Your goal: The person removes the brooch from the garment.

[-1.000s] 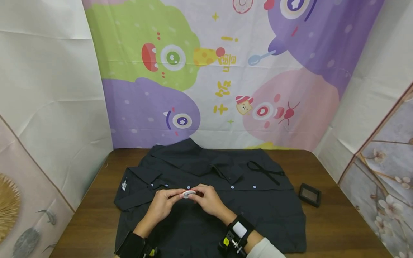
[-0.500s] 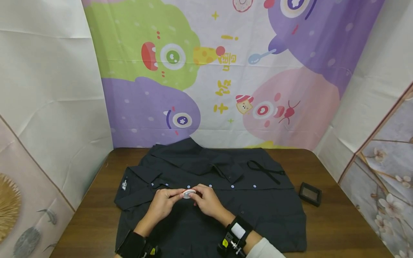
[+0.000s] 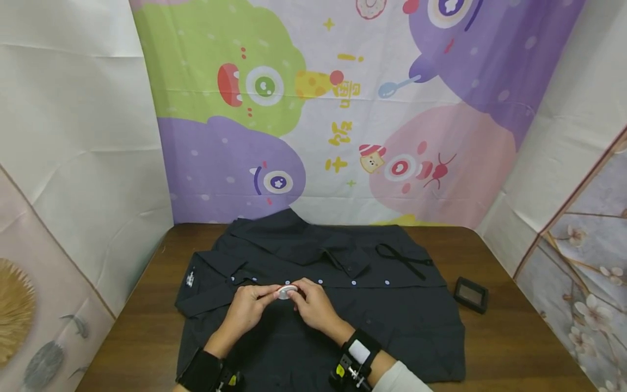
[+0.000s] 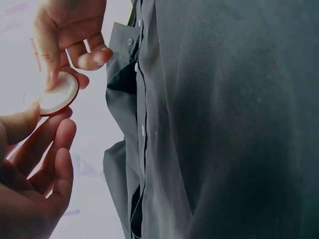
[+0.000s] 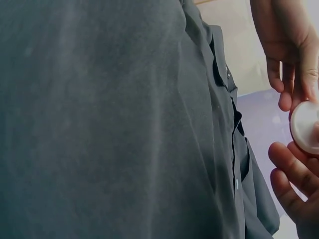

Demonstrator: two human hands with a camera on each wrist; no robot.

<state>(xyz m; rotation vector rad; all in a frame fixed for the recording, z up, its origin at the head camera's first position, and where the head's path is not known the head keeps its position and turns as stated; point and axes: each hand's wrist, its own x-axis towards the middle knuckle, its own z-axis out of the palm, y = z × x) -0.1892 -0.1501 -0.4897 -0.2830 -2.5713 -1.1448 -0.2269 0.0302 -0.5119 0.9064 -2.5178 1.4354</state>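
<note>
Just over the front of a dark shirt [image 3: 333,326], both hands hold a small round white disc with a red rim [image 3: 287,292]. My left hand [image 3: 246,310] pinches its left edge between thumb and fingers. From the other side my right hand [image 3: 315,309] grips it, thumb lying on the white face. In the left wrist view the disc [image 4: 62,94] shows its pale face between the two thumbs, and the other fingers curl loosely around it. The right wrist view cuts the disc [image 5: 303,127] at the frame edge. Its underside is hidden.
The shirt lies spread on a brown wooden table [image 3: 514,337], with a row of pale buttons [image 3: 354,283] across it. A thin black strap [image 3: 403,261] lies on its right part. A small black case with a window [image 3: 471,295] sits right of it. A cartoon cloth [image 3: 338,125] hangs behind.
The disc tilts a little in the fingers, showing slightly more of its white face. Both hands keep their hold in nearly the same place.
</note>
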